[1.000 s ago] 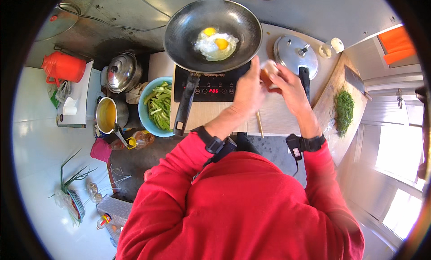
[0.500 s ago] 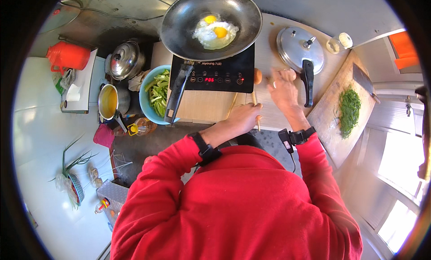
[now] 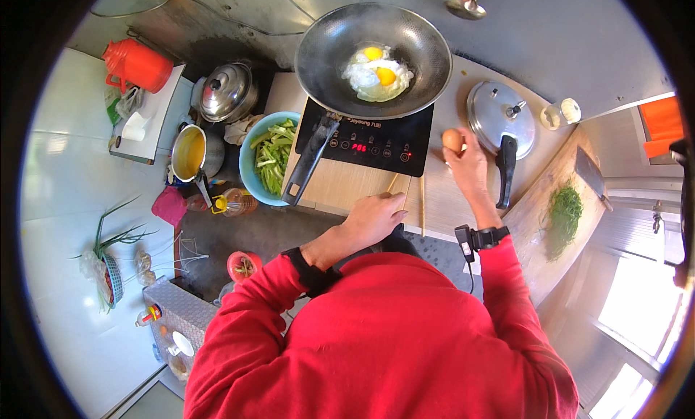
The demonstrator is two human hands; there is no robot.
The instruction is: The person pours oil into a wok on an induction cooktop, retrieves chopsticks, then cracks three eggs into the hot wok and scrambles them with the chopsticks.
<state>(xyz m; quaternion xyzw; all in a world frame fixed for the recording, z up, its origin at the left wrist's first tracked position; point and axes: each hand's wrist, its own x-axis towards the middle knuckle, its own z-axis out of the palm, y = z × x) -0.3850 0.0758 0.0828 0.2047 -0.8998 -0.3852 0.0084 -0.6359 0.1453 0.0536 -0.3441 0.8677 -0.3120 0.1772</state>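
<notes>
My right hand (image 3: 469, 162) is closed around a brown egg (image 3: 452, 139), just right of the black induction cooktop (image 3: 376, 147). Against the counter's front edge, my left hand (image 3: 373, 220) is loosely spread and grips nothing that I can see. It partly covers one wooden chopstick (image 3: 393, 182); a second chopstick (image 3: 423, 205) lies to its right, overhanging the edge. On the cooktop sits a dark wok (image 3: 318, 68), its black handle (image 3: 313, 158) pointing toward me. Two fried eggs (image 3: 378, 75) with whole yolks and mostly white edges lie inside.
Left of the cooktop stands a blue bowl (image 3: 251, 180) of cut green vegetables. Farther left are a lidded pot (image 3: 230, 93) and a pan of yellow liquid (image 3: 190, 154). A pressure-cooker lid (image 3: 481, 115) lies right, beside a board (image 3: 539, 202) with shredded greens and a cleaver (image 3: 592, 174).
My right hand has closed on the brown egg that lay beside the cooktop. My left hand has shifted left, away from the right-hand chopstick. The whole view has moved slightly.
</notes>
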